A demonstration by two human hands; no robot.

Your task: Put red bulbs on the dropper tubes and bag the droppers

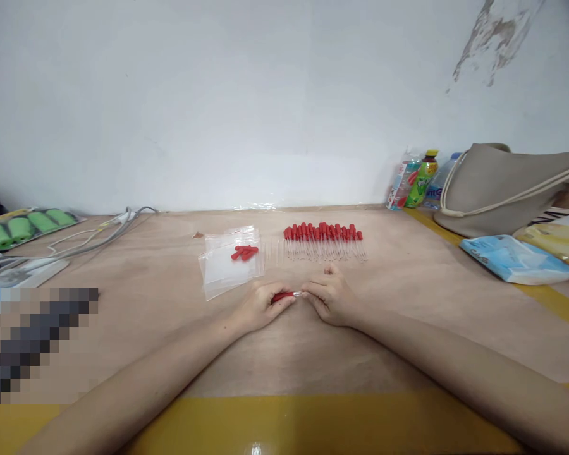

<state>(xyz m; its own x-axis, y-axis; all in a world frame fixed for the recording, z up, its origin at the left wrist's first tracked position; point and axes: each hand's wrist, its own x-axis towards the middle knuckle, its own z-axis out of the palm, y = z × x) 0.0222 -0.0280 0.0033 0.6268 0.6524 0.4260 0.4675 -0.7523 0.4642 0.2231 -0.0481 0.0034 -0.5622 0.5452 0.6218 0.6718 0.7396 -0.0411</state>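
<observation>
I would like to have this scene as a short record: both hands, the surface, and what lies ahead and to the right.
left hand: left hand grips a red piece
right hand: right hand, fingertips at its pale end; grip unclear
surface: brown covering
ahead: row of red-topped thin tubes; loose red pieces on clear bags
right: green bottle, grey bag, blue packet

red bulbs (322, 232): smooth, rubbery | bags (213, 272): clear glossy plastic | table covering (408, 284): papery, matt

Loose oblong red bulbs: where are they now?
In the head view, the loose oblong red bulbs lie left of centre, on the clear plastic bags, left of the row of red-topped clear tubes.
</observation>
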